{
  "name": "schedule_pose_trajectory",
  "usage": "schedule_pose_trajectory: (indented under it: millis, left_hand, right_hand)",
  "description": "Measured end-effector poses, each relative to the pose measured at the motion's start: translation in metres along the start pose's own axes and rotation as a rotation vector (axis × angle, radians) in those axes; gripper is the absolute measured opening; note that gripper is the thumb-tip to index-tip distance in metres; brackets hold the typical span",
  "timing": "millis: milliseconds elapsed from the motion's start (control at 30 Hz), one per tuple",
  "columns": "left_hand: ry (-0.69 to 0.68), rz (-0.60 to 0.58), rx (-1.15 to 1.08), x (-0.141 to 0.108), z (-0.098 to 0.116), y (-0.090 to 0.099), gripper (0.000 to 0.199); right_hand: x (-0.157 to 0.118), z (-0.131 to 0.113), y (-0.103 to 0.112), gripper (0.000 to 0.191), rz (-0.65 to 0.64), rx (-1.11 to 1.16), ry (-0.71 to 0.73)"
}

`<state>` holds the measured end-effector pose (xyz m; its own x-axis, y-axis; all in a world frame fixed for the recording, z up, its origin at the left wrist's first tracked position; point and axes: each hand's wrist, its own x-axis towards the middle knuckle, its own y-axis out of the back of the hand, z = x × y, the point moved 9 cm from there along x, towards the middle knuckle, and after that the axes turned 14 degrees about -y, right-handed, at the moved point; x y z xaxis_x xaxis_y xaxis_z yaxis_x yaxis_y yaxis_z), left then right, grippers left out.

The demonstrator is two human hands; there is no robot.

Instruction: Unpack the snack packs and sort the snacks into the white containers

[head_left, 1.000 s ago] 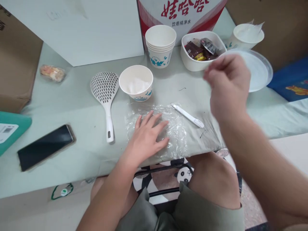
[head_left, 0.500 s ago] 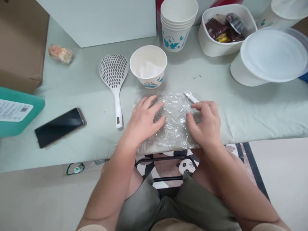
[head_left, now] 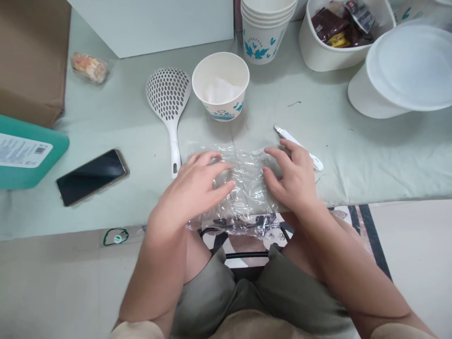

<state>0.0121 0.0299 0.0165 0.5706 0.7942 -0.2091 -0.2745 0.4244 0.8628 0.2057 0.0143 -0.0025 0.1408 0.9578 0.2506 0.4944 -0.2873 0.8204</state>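
Observation:
Clear crinkled plastic film [head_left: 247,183] lies on the table, and its near part hangs over the front edge. My left hand [head_left: 199,186] rests on the film's left side, fingers spread. On its right side lies my right hand [head_left: 293,174], fingers apart and touching the film. A white utility knife [head_left: 289,136] sits just beyond my right hand, partly hidden by the fingers. Behind the film stands a white paper cup [head_left: 221,87] with something pale and translucent inside. To the cup's left is a white slotted skimmer [head_left: 171,101], its handle end beside my left hand.
A phone [head_left: 92,177], a green container [head_left: 31,153], a wrapped snack [head_left: 90,67] and a cardboard box [head_left: 33,61] are at the left. Stacked cups [head_left: 263,44], a tub of packets [head_left: 328,56] and a lidded tub [head_left: 374,96] stand at the back right.
The film has shifted toward me and now hangs over the table edge. Both hands have moved slightly left, uncovering more of the knife. The view has also shifted.

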Motion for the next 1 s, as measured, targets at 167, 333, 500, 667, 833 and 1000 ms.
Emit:
schedule_pose_trajectory:
  millis: [167, 333, 500, 667, 833, 1000]
  left_hand:
    - [-0.088, 0.141, 0.027, 0.014, 0.009, 0.003, 0.044]
    - [-0.032, 0.038, 0.01, 0.026, 0.0, -0.016, 0.059]
    - [0.001, 0.031, 0.002, 0.026, -0.006, -0.02, 0.066]
    - [0.013, 0.041, -0.011, 0.025, -0.008, -0.021, 0.071]
    - [0.035, 0.055, -0.024, 0.024, -0.009, -0.019, 0.072]
    - [0.065, 0.037, -0.012, 0.024, -0.009, -0.018, 0.073]
  right_hand:
    - [0.0, 0.0, -0.008, 0.024, -0.055, -0.014, -0.002]
    - [0.003, 0.004, -0.007, 0.03, -0.049, 0.049, -0.02]
    - [0.005, 0.008, -0.005, 0.036, -0.022, 0.057, -0.035]
    - [0.005, 0.011, -0.001, 0.039, 0.014, 0.075, -0.04]
    - [0.004, 0.014, 0.001, 0.045, 0.025, 0.105, -0.053]
    - [0.004, 0.015, 0.005, 0.046, 0.043, 0.09, -0.069]
